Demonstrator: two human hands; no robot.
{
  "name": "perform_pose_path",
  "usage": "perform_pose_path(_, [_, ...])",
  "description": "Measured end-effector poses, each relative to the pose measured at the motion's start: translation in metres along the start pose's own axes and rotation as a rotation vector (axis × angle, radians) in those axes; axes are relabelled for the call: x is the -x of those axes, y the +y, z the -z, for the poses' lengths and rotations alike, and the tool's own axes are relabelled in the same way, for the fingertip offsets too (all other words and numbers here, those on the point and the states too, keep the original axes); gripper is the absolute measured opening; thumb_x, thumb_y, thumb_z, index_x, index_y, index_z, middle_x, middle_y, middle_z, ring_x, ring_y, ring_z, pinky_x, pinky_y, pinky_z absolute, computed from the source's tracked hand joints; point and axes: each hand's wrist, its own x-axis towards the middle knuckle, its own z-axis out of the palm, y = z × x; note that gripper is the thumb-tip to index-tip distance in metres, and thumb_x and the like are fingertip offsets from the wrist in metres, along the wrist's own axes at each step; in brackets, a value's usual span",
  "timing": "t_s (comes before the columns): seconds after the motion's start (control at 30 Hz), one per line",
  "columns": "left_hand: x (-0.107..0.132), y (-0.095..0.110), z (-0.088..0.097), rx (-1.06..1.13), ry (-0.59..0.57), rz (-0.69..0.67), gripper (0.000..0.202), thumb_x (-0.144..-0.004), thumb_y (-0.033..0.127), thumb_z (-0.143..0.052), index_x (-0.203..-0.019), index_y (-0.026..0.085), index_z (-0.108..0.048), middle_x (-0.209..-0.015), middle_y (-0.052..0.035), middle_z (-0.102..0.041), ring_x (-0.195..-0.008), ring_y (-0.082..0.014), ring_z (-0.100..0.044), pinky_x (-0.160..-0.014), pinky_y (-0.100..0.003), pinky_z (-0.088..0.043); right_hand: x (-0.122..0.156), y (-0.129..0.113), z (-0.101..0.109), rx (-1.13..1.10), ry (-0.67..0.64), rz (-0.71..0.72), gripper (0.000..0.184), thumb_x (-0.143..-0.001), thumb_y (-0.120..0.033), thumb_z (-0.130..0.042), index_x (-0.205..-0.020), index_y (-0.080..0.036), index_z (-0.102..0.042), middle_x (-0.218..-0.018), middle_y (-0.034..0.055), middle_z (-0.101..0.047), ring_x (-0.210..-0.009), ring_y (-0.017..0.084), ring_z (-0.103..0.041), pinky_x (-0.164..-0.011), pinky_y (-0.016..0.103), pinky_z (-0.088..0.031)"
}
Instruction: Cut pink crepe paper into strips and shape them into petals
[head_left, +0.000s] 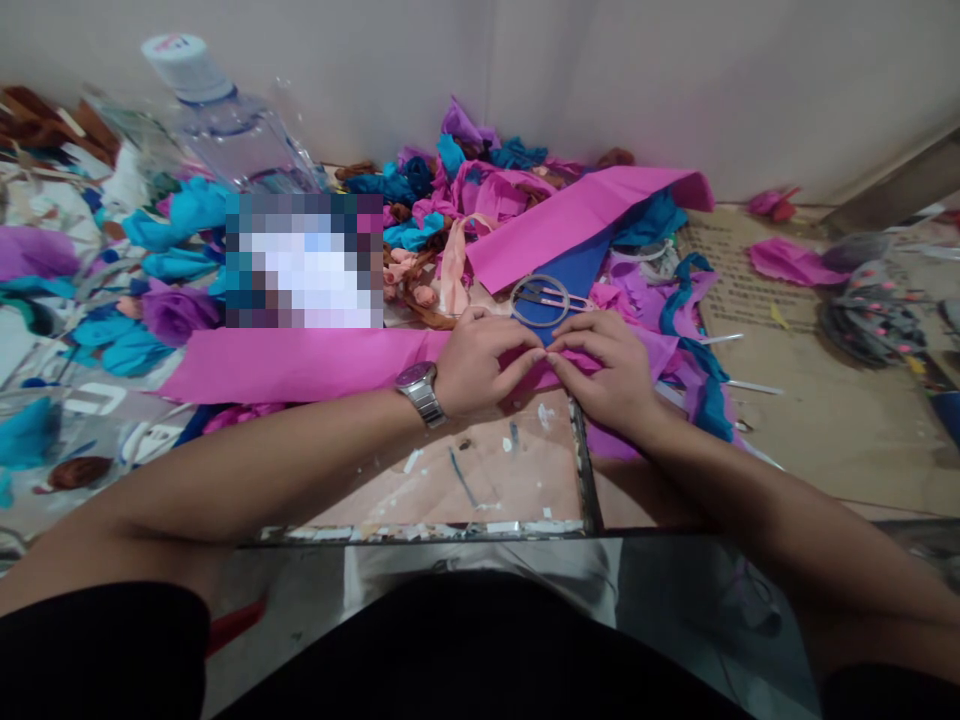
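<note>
My left hand (pixel 484 365), with a metal watch (pixel 421 392) on its wrist, meets my right hand (pixel 607 370) at the fingertips over the table. Both pinch a strip of pink crepe paper (pixel 300 368), which stretches far to the left and passes under my hands; the exact pinched edge is hidden by my fingers. Just beyond the fingertips lie grey looped handles (pixel 540 300), apparently of scissors, on blue paper (pixel 585 265). A second pink crepe paper sheet (pixel 570 215) slants over the pile behind.
A clear plastic bottle (pixel 240 140) stands back left beside a blurred-out screen (pixel 315 265). Purple and teal paper flowers (pixel 180 310) and scraps crowd the left. Cardboard (pixel 795 420) and a dark mesh bundle (pixel 874 310) lie right. The wooden tabletop (pixel 480 470) ends close in front of me.
</note>
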Motion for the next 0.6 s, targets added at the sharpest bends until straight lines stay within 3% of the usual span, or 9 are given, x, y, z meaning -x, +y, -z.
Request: perform_pose_path(0.6, [0.0004,0.0021,0.0019,-0.064,0.008,-0.039,0.026,-0.107,0.038,-0.056,-0.1,0.023,-0.076,-0.1,-0.0012,-0.084,-0.092,-0.021,-0.075,-0.098,-0.046,-0.037,-0.0002,0.0005,0.0022,-0.056,-0.007,-0.051,0.006,-0.091,-0.021,-0.076,-0.087,-0.025,-0.076,-0.099,0.0065,-0.077,-0.097,0.027,-0.073,-0.093,0.05,-0.058])
